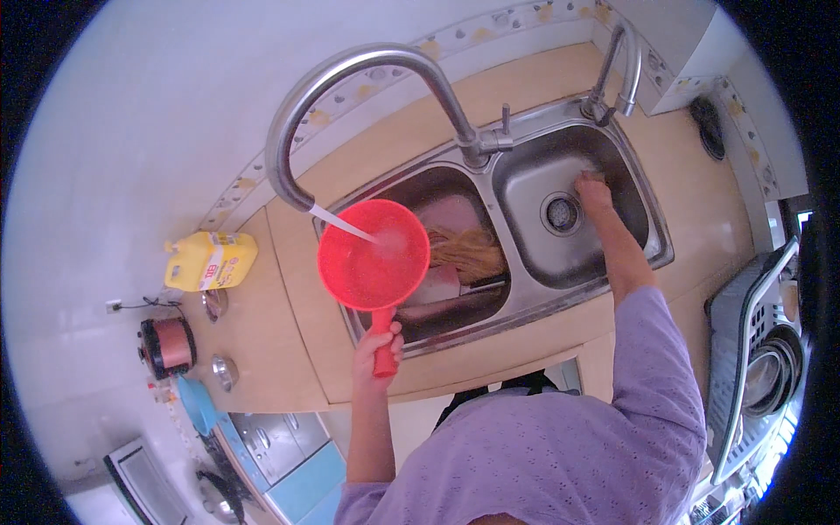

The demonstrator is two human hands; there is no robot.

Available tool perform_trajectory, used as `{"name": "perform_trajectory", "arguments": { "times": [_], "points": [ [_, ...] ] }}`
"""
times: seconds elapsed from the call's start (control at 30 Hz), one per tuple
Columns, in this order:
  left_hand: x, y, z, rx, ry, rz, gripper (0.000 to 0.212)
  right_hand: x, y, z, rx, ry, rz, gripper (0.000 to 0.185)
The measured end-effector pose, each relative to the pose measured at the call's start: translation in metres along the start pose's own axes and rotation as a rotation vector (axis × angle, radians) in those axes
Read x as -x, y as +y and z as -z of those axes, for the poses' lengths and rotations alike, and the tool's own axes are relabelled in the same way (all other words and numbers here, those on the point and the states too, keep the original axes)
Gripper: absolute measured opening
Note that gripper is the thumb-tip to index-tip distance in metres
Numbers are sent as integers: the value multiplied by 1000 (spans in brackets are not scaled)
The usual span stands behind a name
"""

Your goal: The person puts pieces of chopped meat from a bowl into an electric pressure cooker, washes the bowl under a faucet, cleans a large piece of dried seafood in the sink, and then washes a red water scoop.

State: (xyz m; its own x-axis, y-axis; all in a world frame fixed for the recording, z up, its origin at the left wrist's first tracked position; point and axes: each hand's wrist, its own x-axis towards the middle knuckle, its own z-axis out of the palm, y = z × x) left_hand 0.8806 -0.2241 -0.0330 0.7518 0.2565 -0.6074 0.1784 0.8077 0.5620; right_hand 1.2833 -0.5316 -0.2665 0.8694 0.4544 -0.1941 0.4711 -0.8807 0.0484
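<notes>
My left hand (377,351) grips the handle of a red plastic water dipper (351,279), held over the left sink basin (453,328). Water pours from the large curved metal faucet (367,56) into its bowl. Beneath the dipper, a tan stringy bundle (469,252) and a pale flat object (430,285) lie in that basin, partly hidden. My right hand (594,193) reaches down into the right stainless steel basin (525,184), beside the drain strainer (562,214). Its fingers are bent and blurred; whether they hold anything is unclear.
A second, smaller faucet (617,72) stands at the far right sink corner. Left on the counter are a yellow jug (226,260), an electric cooker (172,348) and a metal bowl (224,373). A dish rack (728,367) with stacked bowls stands at the right.
</notes>
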Motion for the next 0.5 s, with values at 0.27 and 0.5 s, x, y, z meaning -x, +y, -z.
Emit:
{"name": "perform_trajectory", "arguments": {
  "times": [0.27,0.5],
  "points": [
    [-5,-7,-11,32,-68,82,41,36,8,46,-585,369,-89,21],
    [13,4,-73,-329,-113,222,40,66,21,76,-877,201,-46,21]
  ]
}}
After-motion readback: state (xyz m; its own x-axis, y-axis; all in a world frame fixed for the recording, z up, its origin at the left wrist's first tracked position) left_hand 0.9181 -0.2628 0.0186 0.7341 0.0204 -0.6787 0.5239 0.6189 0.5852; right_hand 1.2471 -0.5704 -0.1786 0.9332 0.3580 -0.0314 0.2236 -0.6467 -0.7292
